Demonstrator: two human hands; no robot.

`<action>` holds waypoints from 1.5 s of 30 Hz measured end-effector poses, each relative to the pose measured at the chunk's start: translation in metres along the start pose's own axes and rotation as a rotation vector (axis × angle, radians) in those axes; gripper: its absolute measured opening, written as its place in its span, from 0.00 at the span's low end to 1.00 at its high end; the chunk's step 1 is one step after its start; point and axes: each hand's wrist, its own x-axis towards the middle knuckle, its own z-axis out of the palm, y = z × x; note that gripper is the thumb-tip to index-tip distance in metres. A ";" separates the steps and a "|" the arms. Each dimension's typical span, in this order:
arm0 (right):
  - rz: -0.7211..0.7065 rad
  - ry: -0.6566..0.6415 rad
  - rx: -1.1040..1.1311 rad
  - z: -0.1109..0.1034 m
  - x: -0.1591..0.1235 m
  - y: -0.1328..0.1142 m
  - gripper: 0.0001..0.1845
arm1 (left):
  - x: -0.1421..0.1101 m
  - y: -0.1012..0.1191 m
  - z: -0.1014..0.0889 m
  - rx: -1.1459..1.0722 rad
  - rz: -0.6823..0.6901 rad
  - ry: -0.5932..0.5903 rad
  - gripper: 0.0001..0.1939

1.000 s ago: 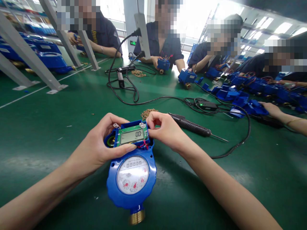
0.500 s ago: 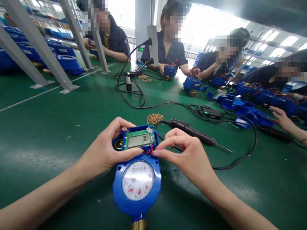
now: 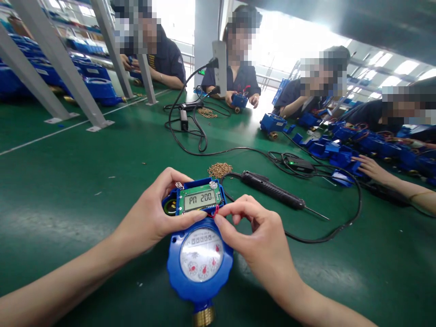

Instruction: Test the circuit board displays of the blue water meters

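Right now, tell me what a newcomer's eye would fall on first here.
First, the big blue meter low in the middle, its small display lit by characters, gripped by the left hand while the right hand pinches at red wires beside the display. Next, the black electric screwdriver lying beyond the right hand, with a heap of brass-coloured screws to its left.

Table (image 3: 85, 195): green, white line (image 3: 34, 141) at left
Screws (image 3: 220, 170): brassy pile, mid-table
Screwdriver (image 3: 272, 189): black, right of screws
Cable (image 3: 348, 224): black, looped
Blue parts (image 3: 340, 158): heaped at right
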 end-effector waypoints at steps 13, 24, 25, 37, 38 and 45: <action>-0.378 -0.035 -0.189 -0.012 0.014 0.013 0.07 | 0.001 -0.001 -0.001 0.024 -0.012 -0.006 0.24; -0.150 -0.117 -0.099 -0.015 0.013 0.004 0.07 | 0.001 -0.001 0.000 0.025 -0.038 0.000 0.27; -0.185 -0.089 -0.127 -0.013 0.013 0.005 0.07 | 0.001 -0.001 0.000 0.027 -0.038 -0.001 0.28; -0.041 -0.248 0.139 -0.009 0.044 0.027 0.03 | 0.000 -0.007 0.000 0.063 0.023 0.027 0.27; -0.024 -0.289 0.175 -0.012 0.047 0.027 0.02 | 0.000 -0.007 0.000 0.066 0.027 0.032 0.27; 0.045 -0.625 0.290 -0.037 0.056 0.023 0.23 | 0.000 -0.009 -0.001 0.061 0.006 0.033 0.27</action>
